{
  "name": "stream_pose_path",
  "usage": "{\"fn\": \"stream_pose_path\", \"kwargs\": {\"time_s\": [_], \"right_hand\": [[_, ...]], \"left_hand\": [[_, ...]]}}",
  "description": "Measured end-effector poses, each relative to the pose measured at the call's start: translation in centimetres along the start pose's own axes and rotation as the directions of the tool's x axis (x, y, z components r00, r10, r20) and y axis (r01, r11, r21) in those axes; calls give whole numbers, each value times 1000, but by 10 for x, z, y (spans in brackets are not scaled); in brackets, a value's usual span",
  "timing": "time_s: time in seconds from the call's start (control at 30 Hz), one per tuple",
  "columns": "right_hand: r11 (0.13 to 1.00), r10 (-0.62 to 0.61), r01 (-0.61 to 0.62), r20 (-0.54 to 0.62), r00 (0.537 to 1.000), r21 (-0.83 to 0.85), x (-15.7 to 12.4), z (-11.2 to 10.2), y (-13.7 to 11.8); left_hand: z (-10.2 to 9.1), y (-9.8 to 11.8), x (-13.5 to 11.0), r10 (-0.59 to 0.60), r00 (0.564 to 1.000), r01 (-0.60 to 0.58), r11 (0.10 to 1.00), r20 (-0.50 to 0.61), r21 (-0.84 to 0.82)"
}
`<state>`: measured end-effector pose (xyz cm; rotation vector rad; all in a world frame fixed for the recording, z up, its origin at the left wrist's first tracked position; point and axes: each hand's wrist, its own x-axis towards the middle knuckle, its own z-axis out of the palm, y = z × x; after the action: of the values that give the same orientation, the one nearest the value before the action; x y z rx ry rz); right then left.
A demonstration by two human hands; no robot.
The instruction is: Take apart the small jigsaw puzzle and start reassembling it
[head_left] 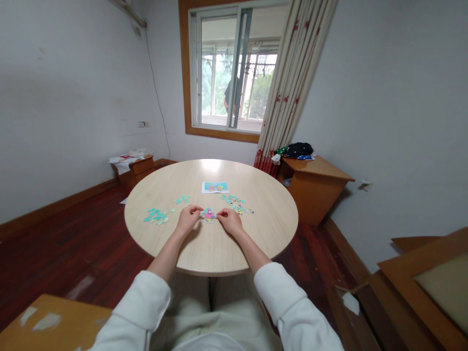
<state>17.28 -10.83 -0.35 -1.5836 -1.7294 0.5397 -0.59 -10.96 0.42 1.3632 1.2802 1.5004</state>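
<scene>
A small joined cluster of pink and teal puzzle pieces (pixel 208 213) lies on the round light-wood table (pixel 256 234). My left hand (pixel 187 219) rests just left of it, fingers curled with the tips pinching at its edge. My right hand (pixel 229 220) sits just right of it, fingers curled and touching its other edge. Loose teal pieces (pixel 157 216) lie to the left, a smaller group (pixel 182 199) behind them. More mixed pieces (pixel 236 203) spread to the right. A printed reference picture (pixel 215 187) lies flat beyond the hands.
A wooden side table (pixel 314 187) with dark clothing stands at the right under the curtain (pixel 292 83). A low wooden box (pixel 133 168) with papers sits by the left wall. Wooden furniture edges show at the bottom left and right. The floor is dark red wood.
</scene>
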Motion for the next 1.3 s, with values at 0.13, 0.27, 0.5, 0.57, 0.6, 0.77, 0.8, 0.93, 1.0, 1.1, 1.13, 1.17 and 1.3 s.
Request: {"fn": "stream_pose_path", "kwargs": {"time_s": [0.13, 0.27, 0.5, 0.57, 0.6, 0.77, 0.8, 0.93, 1.0, 1.1, 1.13, 1.17, 1.3], "right_hand": [[1000, -5, 5, 4, 1000, -7, -1, 0, -3], [999, -6, 7, 5, 1000, -31, -2, -1, -5], [996, -11, 11, -8, 1000, -85, -2, 0, -5], [995, -13, 13, -7, 1000, -95, -3, 0, -6], [995, -13, 13, -5, 1000, -101, -3, -1, -6], [992, -11, 10, -1, 1000, -123, -4, -1, -8], [992, -11, 11, 1, 1000, -124, -4, -1, -8], [993, -15, 15, 2, 1000, -120, -4, -1, -8], [993, -20, 19, -3, 1000, -118, -4, -1, -7], [993, -27, 27, -6, 1000, -118, -4, 0, -6], [992, -30, 29, -4, 1000, -119, -4, 0, -6], [992, -34, 33, -1, 999, -122, -4, 0, -7], [986, -61, 62, 10, 998, -155, -6, -1, -9]], "left_hand": [[6, -6, -5, 167, 970, -216, 928, 179, 304], [6, -13, -6, 177, 936, -296, 863, 304, 409], [5, -18, -4, 188, 905, -366, 802, 381, 473], [5, -18, -4, 198, 895, -392, 778, 401, 490], [5, -19, -4, 205, 888, -407, 767, 411, 496], [5, -23, -5, 238, 862, -471, 702, 447, 534], [5, -23, -5, 238, 861, -476, 689, 450, 547], [6, -25, -5, 232, 862, -479, 665, 451, 573], [6, -25, -5, 230, 864, -476, 666, 448, 575], [6, -23, -6, 230, 868, -470, 667, 440, 578], [7, -23, -6, 230, 869, -469, 668, 439, 578], [7, -23, -6, 229, 869, -468, 668, 439, 578], [7, -23, -6, 232, 868, -470, 670, 439, 575]]}}
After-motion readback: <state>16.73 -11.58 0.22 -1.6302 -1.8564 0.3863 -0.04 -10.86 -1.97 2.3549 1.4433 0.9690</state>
